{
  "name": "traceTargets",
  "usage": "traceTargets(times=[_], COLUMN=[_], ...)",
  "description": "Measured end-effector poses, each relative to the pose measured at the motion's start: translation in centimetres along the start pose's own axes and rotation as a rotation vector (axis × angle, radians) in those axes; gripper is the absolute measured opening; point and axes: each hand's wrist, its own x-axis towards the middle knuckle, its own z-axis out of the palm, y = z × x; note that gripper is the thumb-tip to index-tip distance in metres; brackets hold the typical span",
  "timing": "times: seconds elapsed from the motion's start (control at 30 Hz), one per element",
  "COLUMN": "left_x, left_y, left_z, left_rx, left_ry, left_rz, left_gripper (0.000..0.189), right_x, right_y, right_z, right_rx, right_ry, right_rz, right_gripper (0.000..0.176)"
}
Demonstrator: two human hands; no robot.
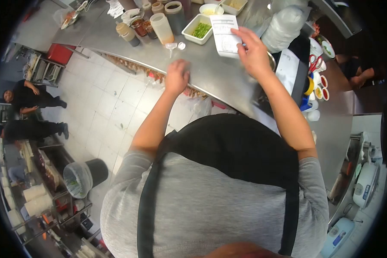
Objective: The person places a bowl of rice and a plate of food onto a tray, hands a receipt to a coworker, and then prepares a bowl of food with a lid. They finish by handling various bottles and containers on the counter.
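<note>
My right hand point(254, 53) pinches a printed paper ticket point(225, 36) by its right edge, thumb and fingers closed on it, above the steel counter point(219, 75). Under the ticket's left side, a white tub of chopped green herbs point(198, 30) is partly covered. My left hand point(177, 76) is over the counter's front edge, its fingers smeared by motion. Just beyond it lie a small clear funnel-shaped piece point(171, 48) and a white cap point(182, 46). A squeeze bottle with pale orange liquid point(162, 29) stands behind them.
More sauce bottles point(175, 16) and jars point(138, 26) line the back. Stacked clear plastic containers point(287, 28), red-handled scissors point(315, 63) and small sauce cups point(324, 81) are at right. Two people in dark clothes point(34, 96) are at left, near a lined bin point(85, 177).
</note>
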Motion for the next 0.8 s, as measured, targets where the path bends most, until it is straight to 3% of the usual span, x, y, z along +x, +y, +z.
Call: traceTargets(times=[0.13, 0.27, 0.3, 0.33, 0.4, 0.47, 0.5, 0.57, 0.7, 0.77, 0.8], left_x=[0.7, -0.5, -1.2, -2.0, -5.3, -10.6, -11.9, -15.2, -16.6, -17.3, -18.9], left_y=[1.2, 2.0, 2.0, 1.5, -2.7, -8.9, -7.6, -8.4, -6.9, -7.4, -9.6], left_z=[2.6, 0.3, -1.1, -2.7, -5.5, -8.2, -11.5, -13.9, -14.4, -12.9, -11.2], left_rx=[0.208, 0.299, 0.349, 0.344, 0.172, 0.529, 0.59, 0.622, 0.531, 0.506, 0.504], left_ry=[-0.348, -0.36, -0.358, -0.328, 0.045, 0.065, -0.031, -0.071, -0.065, -0.043, 0.028], left_rz=[0.234, 0.257, 0.169, -0.066, -0.47, -0.851, -1.034, -1.145, -1.146, -1.155, -1.054], left_gripper=[0.054, 0.068, 0.07, 0.073, 0.075, 0.065, 0.061, 0.057, 0.056, 0.058, 0.061], right_x=[6.7, 15.2, 17.4, 19.4, 23.6, 26.5, 27.9, 30.8, 35.9, 38.4, 39.4], right_y=[-4.5, -7.4, -7.8, -8.4, -6.7, -6.2, -5.5, -4.3, -3.7, -3.5, -3.4], right_z=[-8.2, -18.1, -20.7, -22.8, -27.0, -29.8, -30.9, -32.2, -33.4, -33.9, -34.2], right_rx=[-0.151, -0.279, -0.285, -0.281, -0.213, -0.156, -0.119, -0.002, 0.172, 0.076, 0.013], right_ry=[0.098, 0.306, 0.364, 0.43, 0.545, 0.591, 0.593, 0.566, 0.495, 0.576, 0.598], right_rz=[-0.254, -0.463, -0.481, -0.489, -0.39, -0.227, -0.168, -0.13, -0.031, 0.055, 0.058], right_gripper=[0.044, 0.036, 0.034, 0.033, 0.033, 0.034, 0.035, 0.036, 0.036, 0.038, 0.038])
